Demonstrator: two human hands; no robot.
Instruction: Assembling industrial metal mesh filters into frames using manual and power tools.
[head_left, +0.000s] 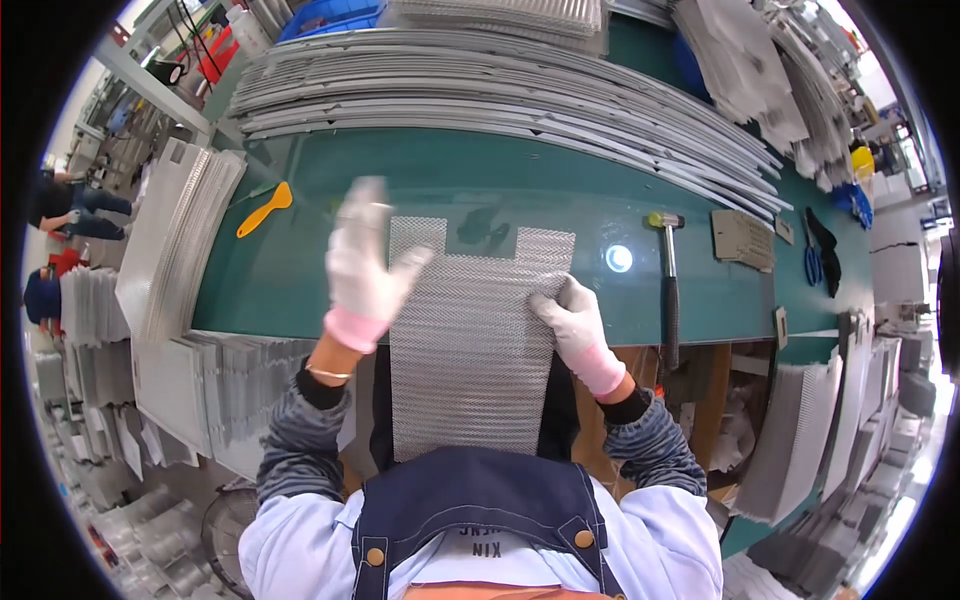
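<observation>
A silvery mesh sheet (470, 340) with a rectangular notch in its far edge reaches from the green table over the near edge toward my apron. My right hand (575, 330), in a white glove with a pink cuff, grips the sheet's right side, thumb on top and the other fingers curled. Beside the sheet's upper left corner is my left hand (365, 260), gloved the same way and partly blurred. Its fingers point up and away, and the thumb stretches out over the mesh without gripping it.
On the green table (480, 165) lie a yellow scraper (265, 209) to the left and a hammer (670, 290) to the right. Long metal strips (480, 95) stretch across the back. Stacked mesh panels (170, 240) stand at left, more panels (790, 440) at lower right.
</observation>
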